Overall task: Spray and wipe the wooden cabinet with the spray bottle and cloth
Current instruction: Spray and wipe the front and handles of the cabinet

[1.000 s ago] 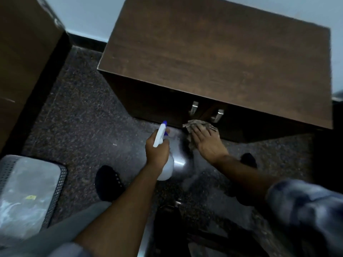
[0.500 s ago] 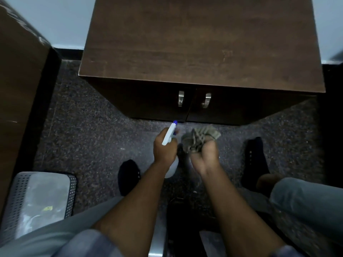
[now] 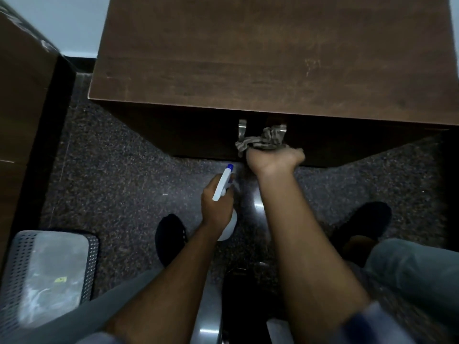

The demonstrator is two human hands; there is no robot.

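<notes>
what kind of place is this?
Likely an indoor room, office or home, can't tell which: dark brown wooden cabinet with a curved metal door handle, dark speckled stone floor, perforated grey metal bin.

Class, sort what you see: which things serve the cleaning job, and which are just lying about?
Job: wooden cabinet; spray bottle, gripped by the left hand; cloth, held by the right hand.
Lying about: mesh bin; brown furniture at left.
</notes>
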